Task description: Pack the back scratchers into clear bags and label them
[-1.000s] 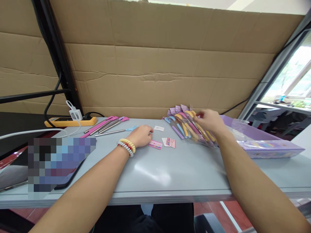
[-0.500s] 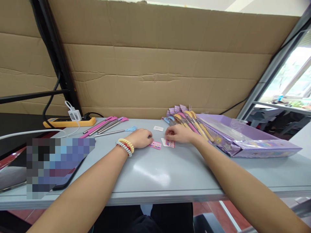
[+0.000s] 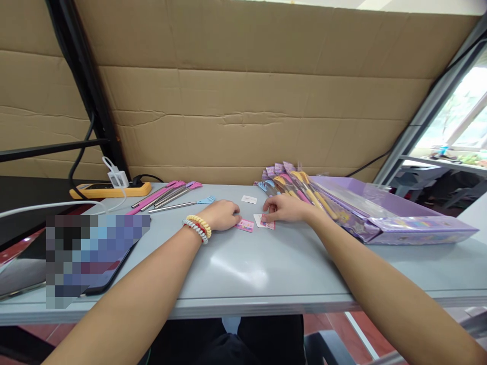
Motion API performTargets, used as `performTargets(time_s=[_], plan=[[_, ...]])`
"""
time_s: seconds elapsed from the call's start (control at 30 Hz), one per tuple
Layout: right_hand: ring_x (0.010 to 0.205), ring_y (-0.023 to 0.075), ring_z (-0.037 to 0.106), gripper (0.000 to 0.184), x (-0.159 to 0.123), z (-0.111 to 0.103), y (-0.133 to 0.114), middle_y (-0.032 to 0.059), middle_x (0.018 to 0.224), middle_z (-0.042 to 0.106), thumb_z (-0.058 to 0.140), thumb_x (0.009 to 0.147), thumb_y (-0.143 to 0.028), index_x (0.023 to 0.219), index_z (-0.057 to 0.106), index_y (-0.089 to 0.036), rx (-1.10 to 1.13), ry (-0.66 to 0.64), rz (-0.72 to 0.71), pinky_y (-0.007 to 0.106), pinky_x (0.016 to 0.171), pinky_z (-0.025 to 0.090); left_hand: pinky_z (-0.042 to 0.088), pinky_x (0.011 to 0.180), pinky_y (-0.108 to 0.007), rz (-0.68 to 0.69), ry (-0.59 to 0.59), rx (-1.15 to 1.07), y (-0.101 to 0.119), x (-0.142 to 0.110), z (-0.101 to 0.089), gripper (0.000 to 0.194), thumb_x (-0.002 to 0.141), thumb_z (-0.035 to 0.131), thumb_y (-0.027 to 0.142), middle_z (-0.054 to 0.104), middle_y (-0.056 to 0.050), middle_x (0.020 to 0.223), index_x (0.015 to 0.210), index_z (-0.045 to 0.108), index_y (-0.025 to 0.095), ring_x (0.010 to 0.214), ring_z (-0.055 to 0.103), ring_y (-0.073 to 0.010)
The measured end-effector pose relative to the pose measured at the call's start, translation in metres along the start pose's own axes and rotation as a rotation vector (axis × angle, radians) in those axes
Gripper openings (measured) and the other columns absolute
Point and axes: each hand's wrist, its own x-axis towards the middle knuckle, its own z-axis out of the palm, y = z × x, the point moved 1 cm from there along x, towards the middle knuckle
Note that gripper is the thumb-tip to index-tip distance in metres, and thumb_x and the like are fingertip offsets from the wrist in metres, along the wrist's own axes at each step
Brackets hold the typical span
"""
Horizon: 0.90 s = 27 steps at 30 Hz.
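Observation:
My left hand (image 3: pixel 224 215), with beaded bands at its wrist, is closed at the left end of a small pink printed card (image 3: pixel 245 226) on the grey table. My right hand (image 3: pixel 286 208) has its fingers bent down and its fingertips on another pink card (image 3: pixel 270 223). A white card (image 3: pixel 258 220) lies partly under that one. Behind them, a separate small white card (image 3: pixel 249 199) rests flat. Left of my left hand is a back scratcher (image 3: pixel 182 205) with a metal rod and a light blue hand-shaped head.
Pink-headed back scratchers (image 3: pixel 165 195) lie at the back left, near a yellow power strip (image 3: pixel 110 190). Bagged back scratchers (image 3: pixel 300 188) lean against a purple box (image 3: pixel 422 229) on the right. A phone (image 3: pixel 110 268) lies at the left front. Cardboard (image 3: pixel 243 116) stands behind.
My right fingertips have lowered onto the pink card, which now shows less. My left hand stays by its card. The whole view has shifted slightly.

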Motion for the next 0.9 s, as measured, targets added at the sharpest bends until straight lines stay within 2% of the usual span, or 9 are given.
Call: performTargets(time_s=[0.23,0.5,0.9], plan=[[0.076,0.0189,0.06,0.053,0.0012,-0.0002,0.002,0.0038,0.089,0.068,0.066,0.063,-0.06,0.097,0.063,-0.02,-0.005,-0.003,-0.006,0.027,0.06,0.039,0.047,0.083,-0.032,-0.005,-0.004,-0.016,-0.0012,0.0001,0.0005,0.038,0.082,0.042,0.039,0.067,-0.009,0.11,0.104,0.067,0.02,0.098,0.062,-0.0239],[0.077,0.0204,0.061,0.06,0.0036,0.0006,0.0048,0.005,0.089,0.069,0.068,0.057,-0.063,0.099,0.064,-0.02,0.005,-0.014,-0.014,0.027,0.059,0.039,0.046,0.086,-0.033,0.001,-0.005,-0.005,-0.0015,0.0013,0.0017,0.039,0.081,0.043,0.038,0.067,-0.009,0.112,0.106,0.066,0.02,0.101,0.061,-0.0242],[0.076,0.0192,0.062,0.053,0.0034,0.0012,0.005,0.0026,0.085,0.07,0.068,0.061,-0.059,0.097,0.062,-0.02,0.001,-0.032,-0.033,0.027,0.06,0.038,0.046,0.086,-0.033,0.003,-0.011,0.008,0.0018,-0.0004,-0.0007,0.041,0.081,0.042,0.039,0.066,-0.01,0.114,0.108,0.065,0.018,0.102,0.06,-0.0245]])
